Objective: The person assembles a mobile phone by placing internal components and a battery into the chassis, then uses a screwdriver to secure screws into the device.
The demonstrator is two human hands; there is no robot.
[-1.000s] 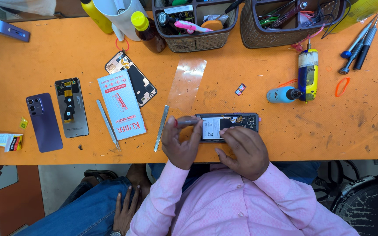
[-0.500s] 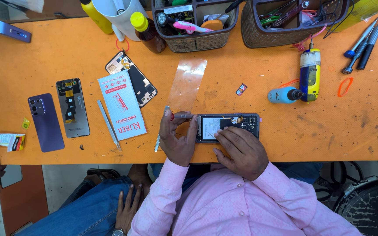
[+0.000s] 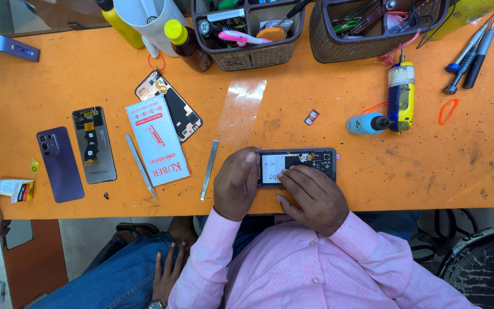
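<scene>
At the lower centre of the frame, the left hand [image 3: 235, 184] curls around the left end of an opened phone [image 3: 297, 167], its thumb along the top edge and its fingers gripping that end. The right hand [image 3: 310, 197] rests over the phone's lower edge with fingers close together and the fingertips [image 3: 286, 171] pressed on the exposed interior; whether they pinch anything cannot be told. The phone lies flat on the orange worktop [image 3: 430, 166], long side across the frame.

Just left of the left hand lies a thin metal pry tool [image 3: 209, 169], then a printed packet [image 3: 157, 141] partly overlapping a black phone part [image 3: 179, 110]. A clear film strip [image 3: 241, 111] lies just above the hands. Further left are a phone frame [image 3: 94, 144] and a purple back cover [image 3: 59, 164]. To the upper right lie a yellow and blue tool [image 3: 401, 96] and a small blue bottle [image 3: 363, 123]. 2 brown baskets [image 3: 247, 54] of tools stand along the top edge.
</scene>
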